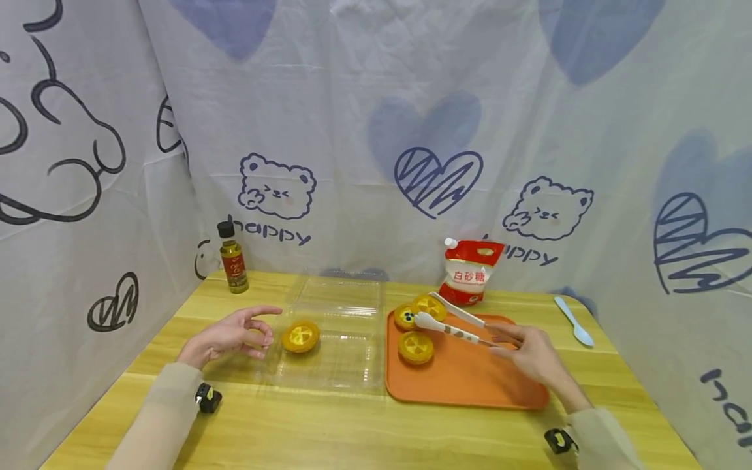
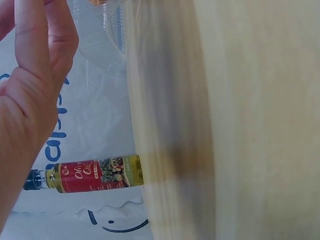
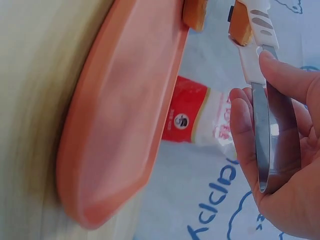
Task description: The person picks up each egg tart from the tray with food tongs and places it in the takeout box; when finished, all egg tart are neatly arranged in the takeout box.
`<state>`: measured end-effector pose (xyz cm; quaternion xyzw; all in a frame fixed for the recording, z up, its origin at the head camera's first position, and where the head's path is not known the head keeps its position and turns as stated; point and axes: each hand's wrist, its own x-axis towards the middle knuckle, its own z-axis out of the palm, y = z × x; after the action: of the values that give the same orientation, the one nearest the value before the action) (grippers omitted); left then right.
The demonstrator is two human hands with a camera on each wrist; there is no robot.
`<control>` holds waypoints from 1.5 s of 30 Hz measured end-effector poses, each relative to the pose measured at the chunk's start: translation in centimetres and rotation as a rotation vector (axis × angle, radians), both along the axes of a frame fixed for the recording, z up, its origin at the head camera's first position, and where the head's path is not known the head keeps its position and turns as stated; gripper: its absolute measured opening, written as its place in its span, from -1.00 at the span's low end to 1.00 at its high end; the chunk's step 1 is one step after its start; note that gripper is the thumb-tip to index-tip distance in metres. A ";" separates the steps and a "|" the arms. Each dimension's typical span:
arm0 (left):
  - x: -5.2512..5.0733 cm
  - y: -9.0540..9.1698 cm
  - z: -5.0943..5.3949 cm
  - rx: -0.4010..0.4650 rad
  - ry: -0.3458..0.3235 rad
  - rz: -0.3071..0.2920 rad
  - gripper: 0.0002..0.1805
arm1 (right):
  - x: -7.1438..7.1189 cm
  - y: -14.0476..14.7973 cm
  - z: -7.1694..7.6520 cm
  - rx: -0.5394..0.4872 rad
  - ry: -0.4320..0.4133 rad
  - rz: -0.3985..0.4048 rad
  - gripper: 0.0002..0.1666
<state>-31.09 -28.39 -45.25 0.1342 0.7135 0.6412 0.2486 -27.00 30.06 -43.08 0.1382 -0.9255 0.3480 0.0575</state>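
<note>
The right hand [image 1: 525, 352] grips tongs [image 1: 461, 334] whose ends straddle a tart [image 1: 431, 307] at the far left corner of the tray [image 1: 470, 386], while the left hand [image 1: 235, 331], fingers loose, hovers beside a box [image 1: 358, 367] containing a second tart [image 1: 300, 337].

White-tipped metal tongs [image 1: 463, 335] around a round yellow tart [image 1: 431, 307], two more tarts [image 1: 416, 348] on an orange tray [image 1: 470, 380], another tart [image 1: 301, 337] inside an open clear plastic box [image 1: 355, 360]

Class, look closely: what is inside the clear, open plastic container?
One round golden tart topped with yellow wedges lies in the left part of the container. Whatever is directly beneath the tart is covered and cannot be seen.
</note>
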 end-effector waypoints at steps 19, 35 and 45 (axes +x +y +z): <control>-0.1 0.2 -0.2 0.006 -0.007 0.001 -0.12 | 0.4 -3.6 0.8 -0.073 -0.036 0.031 -0.47; -0.3 0.4 0.1 0.004 -0.007 -0.007 -0.10 | 0.8 -6.3 1.5 0.011 0.077 0.081 -0.48; -0.1 0.1 0.1 -0.005 0.016 -0.018 -0.11 | 1.3 -8.8 1.4 -0.042 -0.024 0.136 -0.50</control>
<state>-31.19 -28.29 -45.19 0.1453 0.7160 0.6358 0.2490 -25.69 21.28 -41.69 0.1954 -0.9070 0.3723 0.0253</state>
